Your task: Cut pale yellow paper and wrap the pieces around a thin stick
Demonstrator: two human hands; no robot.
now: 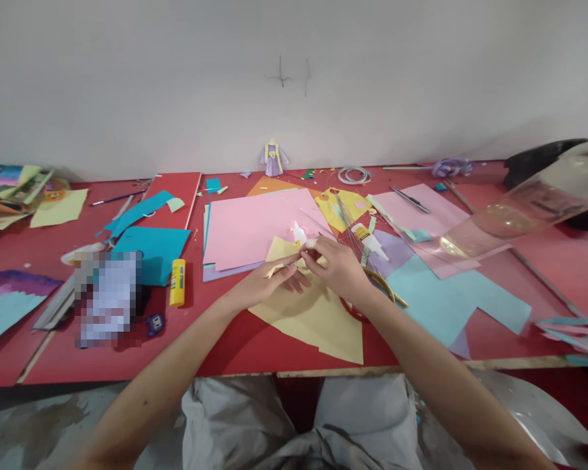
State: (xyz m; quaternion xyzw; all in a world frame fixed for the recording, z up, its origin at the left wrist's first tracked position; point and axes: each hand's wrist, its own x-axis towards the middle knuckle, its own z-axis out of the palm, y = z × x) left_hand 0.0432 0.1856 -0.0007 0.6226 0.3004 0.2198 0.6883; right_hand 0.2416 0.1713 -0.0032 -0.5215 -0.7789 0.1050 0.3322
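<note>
My left hand [262, 284] is closed, pinching a small pale yellow paper piece [274, 269] above a larger pale yellow sheet [340, 333]. My right hand [333, 261] meets it with thumb and fingertips pressed together; what lies between these fingers is too small to make out. Just beyond the fingertips is a small white glue bottle [299, 232], partly hidden by the hand. Another glue bottle [370, 241] lies to the right of my right hand. Under my right wrist are brownish-yellow ring-shaped handles [385, 287], largely covered.
Pink sheets [255, 225] lie behind my hands. To the left are a yellow glue stick [177, 282] and teal paper [151, 245]. A clear bottle [509, 219] lies at the right, near light blue paper [451, 294]. A paper doll figure [273, 158] leans on the wall.
</note>
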